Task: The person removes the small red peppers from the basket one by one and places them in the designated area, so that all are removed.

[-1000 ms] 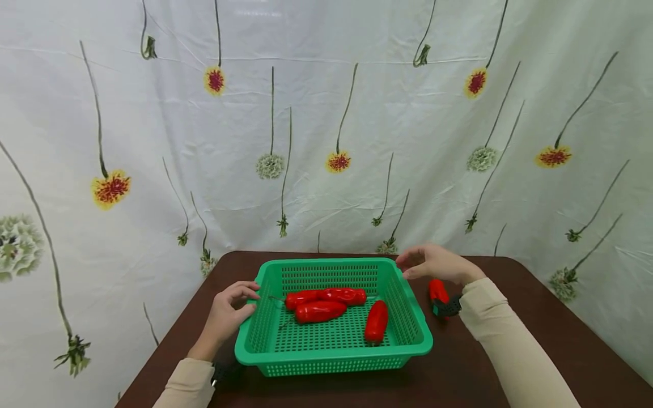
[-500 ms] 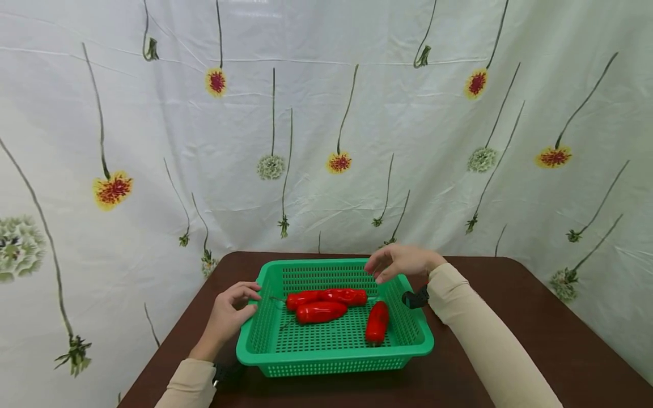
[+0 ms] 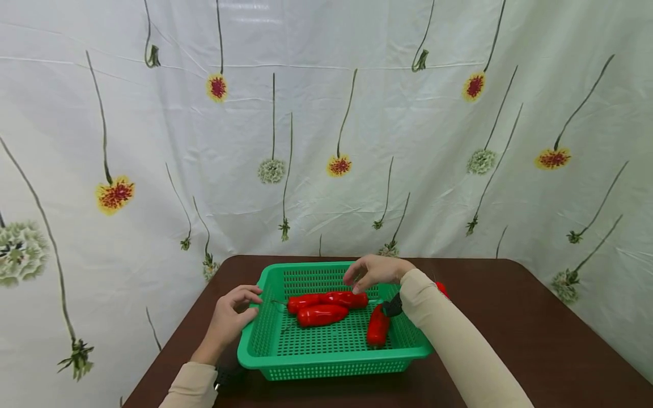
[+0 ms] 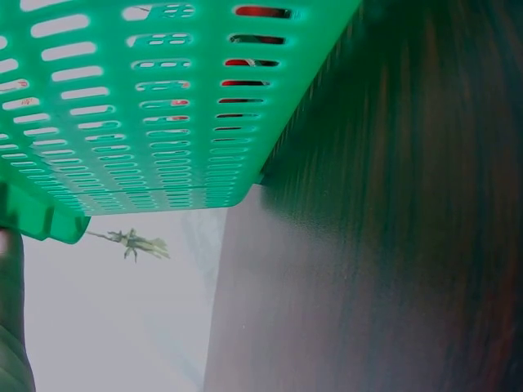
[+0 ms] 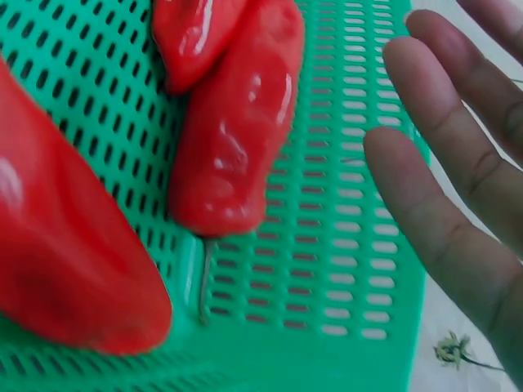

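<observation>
A green perforated plastic basket stands on a dark table. My left hand touches its left rim with bent, relaxed fingers; in the left wrist view only a sliver of that hand shows beside the rim. Inside the basket lie a red pepper in front of two more, a left pepper and a right pepper, and a separate pepper to the right. Above the right pepper hovers my right hand, holding nothing. Its fingers are spread and apart from the peppers.
Beyond the basket's right side, another red pepper is on the table, mostly hidden behind the right sleeve. A white flower-print cloth hangs behind the table.
My right hand has moved left from the basket's right rim to over the peppers inside. My left hand has stayed at the left rim, and the peppers lie as before.
</observation>
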The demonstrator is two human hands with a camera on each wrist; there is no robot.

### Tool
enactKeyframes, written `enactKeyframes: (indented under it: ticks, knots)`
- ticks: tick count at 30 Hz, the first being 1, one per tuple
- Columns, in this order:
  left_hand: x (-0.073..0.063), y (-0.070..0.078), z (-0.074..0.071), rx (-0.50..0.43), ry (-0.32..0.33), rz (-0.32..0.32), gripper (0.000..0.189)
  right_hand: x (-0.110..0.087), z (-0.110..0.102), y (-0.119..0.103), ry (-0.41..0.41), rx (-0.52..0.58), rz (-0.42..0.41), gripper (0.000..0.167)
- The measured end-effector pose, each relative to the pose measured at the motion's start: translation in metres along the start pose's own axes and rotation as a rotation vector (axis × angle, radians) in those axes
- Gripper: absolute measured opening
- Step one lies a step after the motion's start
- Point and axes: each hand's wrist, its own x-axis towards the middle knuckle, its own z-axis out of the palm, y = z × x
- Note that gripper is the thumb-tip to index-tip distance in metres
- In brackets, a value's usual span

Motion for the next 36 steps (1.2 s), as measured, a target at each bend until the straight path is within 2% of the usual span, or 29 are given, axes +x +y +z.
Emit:
enactKeyframes:
  ticks: [9,17,27,36]
  knots:
    - [0.000,0.001,0.000,-0.008,-0.002,-0.001,0.026,0.023,0.020,-0.003,0.028,-0.027,-0.009,0.038]
    - [0.000,0.001,0.001,-0.009,-0.004,-0.007,0.026,0.038,0.035,0.001,0.024,-0.035,-0.010,0.044]
    - [0.001,0.002,0.001,-0.002,-0.003,-0.002,0.025,0.046,0.045,0.005,0.026,-0.024,0.037,0.046]
    - [0.001,0.000,0.000,-0.004,-0.001,-0.008,0.025,0.053,0.049,0.012,0.030,-0.064,0.052,0.045]
